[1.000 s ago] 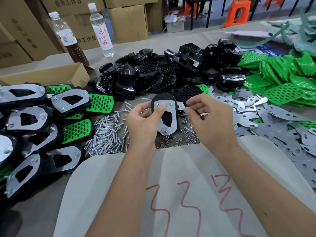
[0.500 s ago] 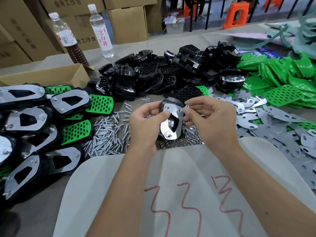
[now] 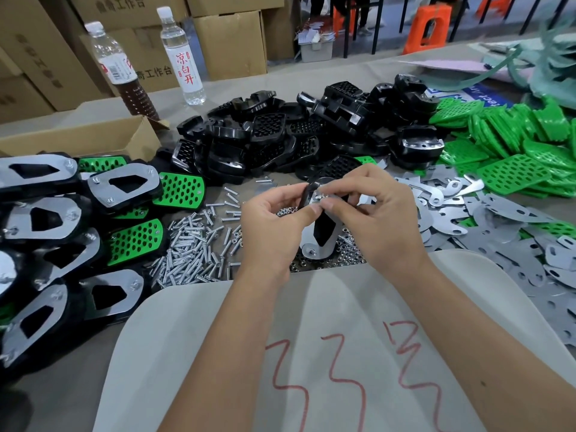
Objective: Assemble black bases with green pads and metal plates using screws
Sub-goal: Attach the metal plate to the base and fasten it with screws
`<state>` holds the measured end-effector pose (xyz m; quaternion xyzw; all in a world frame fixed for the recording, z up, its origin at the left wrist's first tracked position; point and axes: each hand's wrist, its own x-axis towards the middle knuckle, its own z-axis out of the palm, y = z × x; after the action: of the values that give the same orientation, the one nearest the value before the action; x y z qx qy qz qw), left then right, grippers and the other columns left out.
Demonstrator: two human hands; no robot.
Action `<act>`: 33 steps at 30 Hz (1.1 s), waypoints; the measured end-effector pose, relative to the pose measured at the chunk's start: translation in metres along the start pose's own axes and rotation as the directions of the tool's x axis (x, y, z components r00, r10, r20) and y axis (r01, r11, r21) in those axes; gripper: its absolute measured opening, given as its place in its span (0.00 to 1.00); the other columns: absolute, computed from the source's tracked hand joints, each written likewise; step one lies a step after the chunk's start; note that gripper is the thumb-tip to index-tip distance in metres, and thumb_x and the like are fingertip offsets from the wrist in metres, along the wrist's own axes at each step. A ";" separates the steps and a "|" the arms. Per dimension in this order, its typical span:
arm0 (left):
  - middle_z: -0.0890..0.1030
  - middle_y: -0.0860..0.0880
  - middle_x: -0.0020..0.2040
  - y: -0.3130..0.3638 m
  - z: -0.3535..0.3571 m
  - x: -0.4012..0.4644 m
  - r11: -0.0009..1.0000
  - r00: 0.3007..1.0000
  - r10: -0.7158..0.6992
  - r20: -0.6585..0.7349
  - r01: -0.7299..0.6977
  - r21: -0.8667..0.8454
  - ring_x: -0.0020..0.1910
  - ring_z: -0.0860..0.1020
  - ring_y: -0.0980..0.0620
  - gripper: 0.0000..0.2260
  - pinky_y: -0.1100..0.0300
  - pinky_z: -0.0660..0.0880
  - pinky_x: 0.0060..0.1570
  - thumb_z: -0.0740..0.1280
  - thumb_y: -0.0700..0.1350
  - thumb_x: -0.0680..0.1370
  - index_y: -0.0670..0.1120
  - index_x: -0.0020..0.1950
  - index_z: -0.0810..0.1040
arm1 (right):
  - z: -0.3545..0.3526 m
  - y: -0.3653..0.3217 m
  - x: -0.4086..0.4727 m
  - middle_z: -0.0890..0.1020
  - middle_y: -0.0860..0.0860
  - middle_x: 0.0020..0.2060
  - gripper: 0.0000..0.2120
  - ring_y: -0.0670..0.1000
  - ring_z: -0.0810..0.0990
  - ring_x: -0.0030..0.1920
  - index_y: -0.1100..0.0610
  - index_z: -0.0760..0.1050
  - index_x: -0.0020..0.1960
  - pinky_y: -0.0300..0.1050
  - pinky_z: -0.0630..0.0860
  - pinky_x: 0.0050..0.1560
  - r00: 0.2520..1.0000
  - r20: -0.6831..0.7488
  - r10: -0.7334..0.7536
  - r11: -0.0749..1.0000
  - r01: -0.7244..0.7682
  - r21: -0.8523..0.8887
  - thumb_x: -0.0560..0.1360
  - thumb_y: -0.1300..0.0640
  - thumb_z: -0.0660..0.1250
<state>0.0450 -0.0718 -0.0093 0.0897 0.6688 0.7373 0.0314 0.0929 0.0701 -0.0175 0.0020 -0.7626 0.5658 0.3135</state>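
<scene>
A pale sheet with red scrawl [image 3: 311,353] lies nearest, under both forearms. Above it the left hand [image 3: 274,226] grips the left edge of the part in work, a black base [image 3: 307,194] with a metal plate [image 3: 314,244] on its upturned face, held tilted toward the eyes, probably so the upper hole can be seen. The right hand [image 3: 380,219] pinches something small at the plate's top, thumb and forefinger closed together; likely a nut going onto a screw end, though the piece itself is too small to tell.

Directly under the hands sits a heap of small nuts [image 3: 336,254]; to the left of the left hand, a pile of screws [image 3: 193,244]. Both lie within easy reach, which suits a repeated pick.

Further left, finished assemblies [image 3: 78,219] are stacked, green pads showing beneath plates. To the right of the right hand, loose metal plates [image 3: 505,222] spread over the desk [image 3: 358,73].

Beyond the hands lies the heap of bare black bases [image 3: 280,135]; far right, green pads [image 3: 514,141]. Two bottles [image 3: 182,57] and cartons [image 3: 230,42] stand behind.
</scene>
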 end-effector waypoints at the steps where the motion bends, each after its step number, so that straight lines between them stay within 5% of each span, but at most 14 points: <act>1: 0.88 0.46 0.49 0.000 0.000 0.000 1.000 1.000 0.007 0.006 -0.007 0.003 0.55 0.85 0.42 0.15 0.41 0.81 0.60 0.78 0.32 0.70 0.50 0.49 0.87 | 0.000 0.001 0.001 0.78 0.45 0.42 0.11 0.55 0.76 0.42 0.45 0.87 0.46 0.55 0.79 0.36 1.000 0.011 -0.002 1.000 0.002 0.009 0.72 0.61 0.78; 5: 0.88 0.56 0.46 0.001 -0.002 0.000 0.998 0.998 0.034 0.049 -0.036 0.044 0.51 0.85 0.58 0.16 0.60 0.80 0.53 0.79 0.33 0.72 0.54 0.49 0.86 | -0.002 0.004 0.004 0.78 0.43 0.39 0.12 0.50 0.74 0.40 0.44 0.87 0.46 0.50 0.77 0.37 0.999 0.053 0.004 1.000 -0.005 0.027 0.72 0.62 0.79; 7: 0.88 0.55 0.49 0.001 -0.005 0.001 0.999 0.997 0.004 0.081 -0.008 0.044 0.54 0.85 0.55 0.18 0.57 0.81 0.56 0.78 0.31 0.72 0.54 0.51 0.86 | -0.003 0.005 0.006 0.78 0.44 0.39 0.12 0.48 0.74 0.39 0.44 0.88 0.46 0.44 0.75 0.39 0.998 0.062 0.007 1.000 -0.009 0.030 0.72 0.62 0.79; 10: 0.88 0.51 0.52 0.001 -0.009 0.002 0.999 0.993 -0.031 0.114 0.028 0.022 0.58 0.85 0.48 0.20 0.49 0.82 0.60 0.76 0.29 0.72 0.53 0.53 0.86 | -0.005 0.005 0.007 0.80 0.48 0.40 0.12 0.52 0.74 0.40 0.46 0.88 0.46 0.49 0.76 0.39 0.998 0.061 0.020 0.999 -0.022 0.038 0.72 0.64 0.79; 18: 0.88 0.51 0.51 -0.005 -0.009 0.004 1.000 0.996 -0.022 0.089 0.023 -0.011 0.50 0.84 0.60 0.19 0.68 0.78 0.49 0.76 0.28 0.72 0.50 0.53 0.87 | 0.007 -0.001 0.009 0.82 0.52 0.37 0.03 0.50 0.76 0.36 0.55 0.87 0.42 0.49 0.75 0.40 0.999 -0.021 -0.043 0.990 0.040 -0.135 0.71 0.62 0.80; 24: 0.89 0.50 0.48 -0.009 -0.008 0.006 0.998 0.997 -0.006 0.076 0.011 -0.057 0.50 0.85 0.56 0.20 0.66 0.79 0.50 0.74 0.27 0.72 0.53 0.47 0.88 | 0.010 0.003 0.014 0.82 0.50 0.39 0.05 0.44 0.76 0.38 0.55 0.87 0.47 0.35 0.70 0.41 0.994 0.061 -0.092 0.981 0.101 -0.168 0.73 0.62 0.79; 33: 0.88 0.46 0.51 -0.013 -0.009 0.008 0.997 0.997 -0.037 0.062 0.041 -0.061 0.57 0.85 0.46 0.18 0.58 0.81 0.56 0.75 0.28 0.72 0.47 0.55 0.87 | 0.008 0.010 0.013 0.81 0.50 0.37 0.05 0.48 0.73 0.36 0.54 0.87 0.44 0.45 0.72 0.37 0.996 0.026 -0.091 0.993 0.092 -0.070 0.72 0.64 0.79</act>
<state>0.0352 -0.0777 -0.0220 0.0982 0.6457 0.7541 0.0690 0.0756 0.0715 -0.0213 0.0320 -0.7848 0.5233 0.3304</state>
